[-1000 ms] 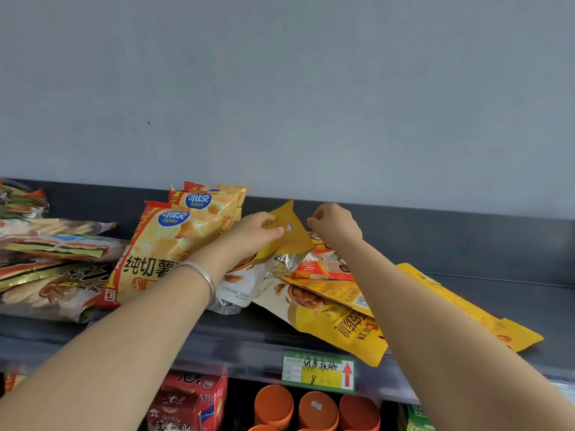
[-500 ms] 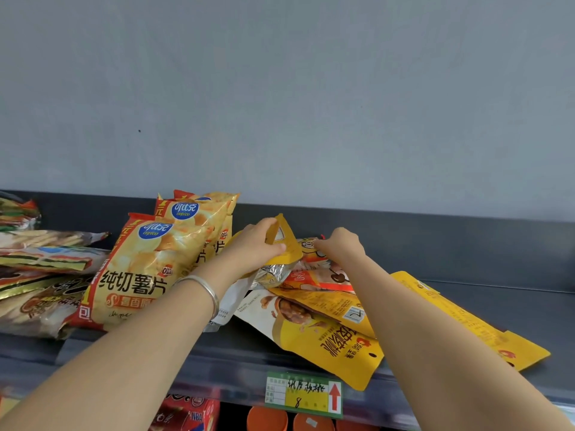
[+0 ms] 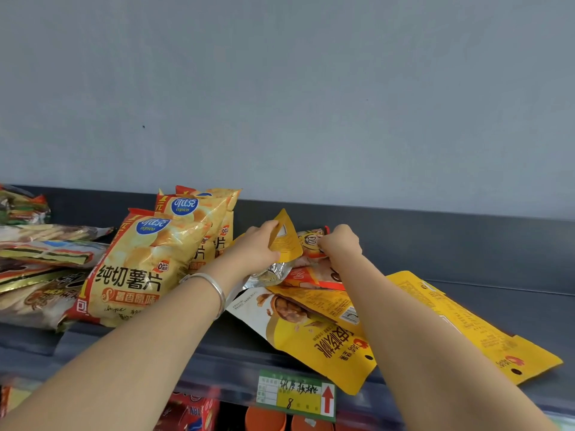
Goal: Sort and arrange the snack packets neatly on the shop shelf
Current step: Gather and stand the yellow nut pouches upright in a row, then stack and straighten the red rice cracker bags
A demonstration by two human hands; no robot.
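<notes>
Head view: the left hand (image 3: 255, 247) had its fingers curled round a small yellow packet (image 3: 284, 241), tilting it up on edge, apparently to free it from the loose heap on the shelf (image 3: 497, 306). The right hand (image 3: 340, 244) pinched the top of a cartoon-printed packet (image 3: 311, 244) just beside it, probably to part the two. Both packets sat at the heap's rear, near the shelf's back lip. Beneath them sprawled a silver foil packet (image 3: 270, 273) and yellow walnut packets (image 3: 317, 340), one overhanging the front edge above the price label (image 3: 295, 396). Upright potato chip bags (image 3: 149, 265) stood close on the left, crowding that wrist. Flat stacked packets (image 3: 40, 259) lay beyond.
</notes>
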